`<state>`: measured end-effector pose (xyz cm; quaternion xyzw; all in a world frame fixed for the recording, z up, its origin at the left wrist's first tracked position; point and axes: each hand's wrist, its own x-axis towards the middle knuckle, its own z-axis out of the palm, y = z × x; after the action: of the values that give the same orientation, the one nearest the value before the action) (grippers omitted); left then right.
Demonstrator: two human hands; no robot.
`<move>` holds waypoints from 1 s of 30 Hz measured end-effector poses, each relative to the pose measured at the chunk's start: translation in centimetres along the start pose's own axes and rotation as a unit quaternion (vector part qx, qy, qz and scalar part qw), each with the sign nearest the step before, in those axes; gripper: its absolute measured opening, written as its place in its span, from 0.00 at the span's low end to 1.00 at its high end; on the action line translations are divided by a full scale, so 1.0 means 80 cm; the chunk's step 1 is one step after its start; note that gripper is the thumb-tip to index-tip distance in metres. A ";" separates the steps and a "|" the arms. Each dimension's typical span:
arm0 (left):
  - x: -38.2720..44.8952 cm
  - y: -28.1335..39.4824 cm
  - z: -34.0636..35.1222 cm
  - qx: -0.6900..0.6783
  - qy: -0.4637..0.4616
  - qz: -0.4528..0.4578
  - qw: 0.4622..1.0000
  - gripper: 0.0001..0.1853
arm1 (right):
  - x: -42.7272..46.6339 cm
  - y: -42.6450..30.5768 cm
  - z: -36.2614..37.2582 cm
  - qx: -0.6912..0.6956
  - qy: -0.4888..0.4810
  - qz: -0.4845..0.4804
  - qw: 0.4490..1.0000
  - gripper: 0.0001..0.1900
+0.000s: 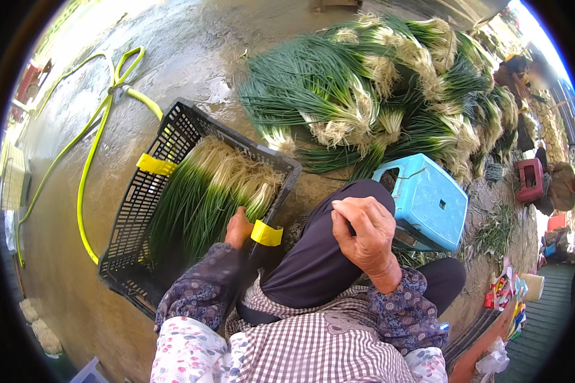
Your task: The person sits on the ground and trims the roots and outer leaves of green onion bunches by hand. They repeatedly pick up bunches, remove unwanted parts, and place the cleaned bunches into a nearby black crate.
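Note:
My left hand point(238, 229) reaches into a black plastic crate point(120, 230) and touches the green onions point(206, 191) there, near the crate's corner; its fingertips are hidden, so its grip cannot be told. The onions lie in a row, roots toward the far side and green leaves toward me. Yellow tape point(267, 233) is on the crate's near rim, with more on the opposite side. Above my knee is my right hand point(364, 234), its fingers curled and thumb close to the fingertips, with nothing visible in it.
A large heap of green onions point(335, 95) lies on the wet concrete floor. A blue plastic stool point(431, 203) stands beside my knee. To the left runs a yellow-green hose point(84, 191). A person point(515, 81) and a dark red stool point(529, 179) are at the far right.

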<state>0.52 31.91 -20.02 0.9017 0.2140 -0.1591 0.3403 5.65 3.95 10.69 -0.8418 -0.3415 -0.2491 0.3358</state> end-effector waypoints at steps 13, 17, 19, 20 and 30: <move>0.002 -0.012 -0.006 0.019 0.001 0.120 0.993 0.27 | -0.011 0.002 -0.009 0.003 0.016 0.002 1.000 0.12; 0.003 -0.016 0.009 0.010 0.021 0.178 0.984 0.19 | -0.013 0.000 -0.018 0.037 0.038 -0.006 0.999 0.11; 0.015 -0.047 -0.005 -0.074 0.001 0.125 0.989 0.20 | -0.006 -0.010 -0.025 0.133 0.057 0.020 0.989 0.12; 0.015 -0.036 -0.007 -0.021 -0.018 0.141 0.990 0.21 | -0.012 -0.008 -0.034 0.174 0.056 0.051 0.982 0.12; -0.055 0.055 -0.124 -0.044 0.100 0.184 0.977 0.20 | -0.144 0.090 -0.205 0.079 -0.035 0.316 0.945 0.14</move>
<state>0.31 34.46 -8.63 0.9213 0.0836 0.0067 0.3797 0.43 -16.72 11.04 -0.8852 -0.0886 -0.0729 0.4508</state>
